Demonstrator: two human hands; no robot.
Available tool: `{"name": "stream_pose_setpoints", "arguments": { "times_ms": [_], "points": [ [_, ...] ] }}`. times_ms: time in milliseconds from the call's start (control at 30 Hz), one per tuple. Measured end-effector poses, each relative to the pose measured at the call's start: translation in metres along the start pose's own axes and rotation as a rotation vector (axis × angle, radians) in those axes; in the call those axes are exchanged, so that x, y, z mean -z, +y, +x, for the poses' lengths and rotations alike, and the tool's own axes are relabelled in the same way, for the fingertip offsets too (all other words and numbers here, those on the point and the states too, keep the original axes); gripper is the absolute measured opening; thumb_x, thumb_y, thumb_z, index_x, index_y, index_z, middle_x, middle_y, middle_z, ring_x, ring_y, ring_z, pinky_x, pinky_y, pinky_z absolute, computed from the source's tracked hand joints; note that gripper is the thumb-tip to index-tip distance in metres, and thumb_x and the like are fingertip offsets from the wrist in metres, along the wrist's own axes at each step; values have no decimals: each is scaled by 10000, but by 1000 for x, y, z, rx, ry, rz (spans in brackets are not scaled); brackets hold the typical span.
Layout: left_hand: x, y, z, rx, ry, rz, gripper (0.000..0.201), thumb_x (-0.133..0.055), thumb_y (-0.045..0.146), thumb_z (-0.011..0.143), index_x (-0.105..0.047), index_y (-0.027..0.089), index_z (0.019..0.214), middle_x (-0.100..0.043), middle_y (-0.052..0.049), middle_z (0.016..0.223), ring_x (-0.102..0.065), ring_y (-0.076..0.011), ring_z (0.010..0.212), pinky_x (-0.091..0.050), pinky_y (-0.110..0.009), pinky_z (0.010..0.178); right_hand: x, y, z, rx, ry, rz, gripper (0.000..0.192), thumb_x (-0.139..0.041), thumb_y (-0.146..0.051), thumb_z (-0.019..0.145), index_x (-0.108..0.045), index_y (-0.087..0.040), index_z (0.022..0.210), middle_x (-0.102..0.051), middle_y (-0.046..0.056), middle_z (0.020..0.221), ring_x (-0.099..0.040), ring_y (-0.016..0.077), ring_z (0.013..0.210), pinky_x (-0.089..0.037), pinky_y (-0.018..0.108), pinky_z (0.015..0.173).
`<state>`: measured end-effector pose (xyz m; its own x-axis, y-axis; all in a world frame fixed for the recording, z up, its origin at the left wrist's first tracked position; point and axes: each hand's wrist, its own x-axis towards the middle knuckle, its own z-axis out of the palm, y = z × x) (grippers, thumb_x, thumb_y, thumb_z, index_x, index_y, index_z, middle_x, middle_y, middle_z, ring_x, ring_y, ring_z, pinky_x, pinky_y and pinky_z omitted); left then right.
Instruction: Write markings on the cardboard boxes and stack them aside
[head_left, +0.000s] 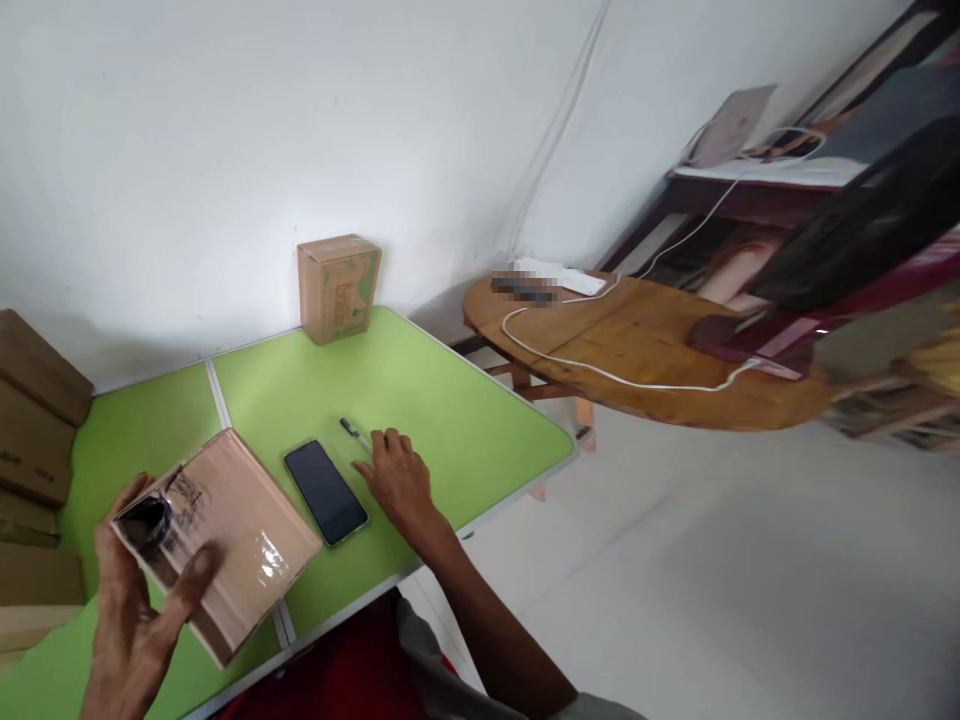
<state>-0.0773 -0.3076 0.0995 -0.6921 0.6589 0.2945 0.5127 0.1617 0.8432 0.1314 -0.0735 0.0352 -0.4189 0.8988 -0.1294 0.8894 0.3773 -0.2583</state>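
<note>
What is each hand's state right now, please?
Left hand: holding the taped brown cardboard box.
Right hand: at the slim black-and-white pen; whether gripping cannot be told.

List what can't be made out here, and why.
Head view:
Slim black-and-white pen, near end: hidden by right hand.
Taped brown cardboard box, underside: faces away from camera.
Brown cardboard cartons, left sides: cut off by frame edge.
Dark object on rounded brown wooden table: pixelated.

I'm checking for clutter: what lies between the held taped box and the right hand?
The head view shows a smartphone between the taped box and right hand.
</note>
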Motion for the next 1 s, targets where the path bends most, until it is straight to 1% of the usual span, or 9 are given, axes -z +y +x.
{"name": "stream_pose_setpoints", "arguments": {
  "times_ms": [100, 233, 367, 500, 600, 667, 733, 833, 1000],
  "points": [
    [1, -1, 0, -30, 10, 19, 885, -862, 693, 863, -514, 374, 1611, -618, -104, 1472, -664, -394, 1293, -614, -649, 1070, -11, -24, -26, 65, -24, 111, 581, -833, -468, 1030, -646, -110, 1447, -679, 284, 1504, -612, 424, 1449, -515, 537, 1194],
    [1, 1, 1, 8, -10, 1, 908, -886, 684, 844, -516, 377, 1614, -618, -109, 1492, -646, -419, 1333, -559, -718, 1140, -29, -42, -40, 8, -75, 329, 705, -979, -331, 817, -663, -65, 1388, -670, 322, 1490, -619, 469, 1423, -509, 564, 1184],
    [2, 1, 0, 41, -16, -27, 961, -895, 694, 829, -485, 376, 1638, -592, -127, 1572, -591, -454, 1427, -443, -789, 1235, -33, -29, -33, -56, -100, 487, 534, -934, -282, 791, -709, -131, 1251, -781, 241, 1332, -753, 412, 1244, -588, 468, 1031],
    [3, -7, -3, 41, -24, -34, 985, -881, 702, 841, -472, 367, 1673, -595, -142, 1583, -593, -452, 1429, -467, -768, 1229, -33, -5, -39, 3, -158, 704, 262, -840, -314, 850, -735, -177, 1048, -852, 111, 1066, -816, 320, 1017, -622, 376, 857],
    [4, -13, -5, 31, -21, -40, 951, -878, 684, 859, -494, 368, 1670, -589, -134, 1606, -578, -447, 1469, -427, -745, 1287, -32, 12, -58, 18, -237, 1190, 451, -865, -505, 874, -726, -172, 1144, -847, 83, 988, -826, 294, 877, -645, 373, 747],
    [4, -14, -6, 9, -20, -41, 930, -882, 662, 871, -493, 383, 1669, -567, -121, 1653, -541, -441, 1530, -374, -728, 1335, -26, 19, -74, -11, -294, 1609, 632, -955, -597, 816, -710, -186, 1228, -848, 94, 1020, -834, 285, 832, -666, 394, 738],
    [4, -11, -6, -3, -29, -39, 922, -883, 645, 880, -483, 401, 1674, -545, -112, 1693, -515, -436, 1565, -352, -723, 1351, -13, 19, -88, -16, -323, 1857, 685, -1029, -562, 782, -707, -216, 1276, -853, 120, 1146, -854, 279, 885, -691, 409, 788],
    [3, -5, -5, 3, -44, -40, 938, -883, 641, 880, -466, 405, 1685, -542, -118, 1696, -532, -439, 1544, -375, -740, 1328, 14, 0, -103, 107, -408, 1996, 669, -1061, -496, 776, -709, -243, 1286, -860, 117, 1170, -868, 270, 899, -703, 379, 755],
    [9, -14, -11, -32, -21, -27, 953, -849, 749, 848, -534, 339, 1649, -603, -150, 1583, -569, -458, 1505, -449, -702, 1293, 42, -59, -116, 438, -822, 2052, 871, -1082, -468, 715, -650, -279, 1447, -853, 49, 1042, -873, 285, 871, -714, 392, 742]
  ]
}}
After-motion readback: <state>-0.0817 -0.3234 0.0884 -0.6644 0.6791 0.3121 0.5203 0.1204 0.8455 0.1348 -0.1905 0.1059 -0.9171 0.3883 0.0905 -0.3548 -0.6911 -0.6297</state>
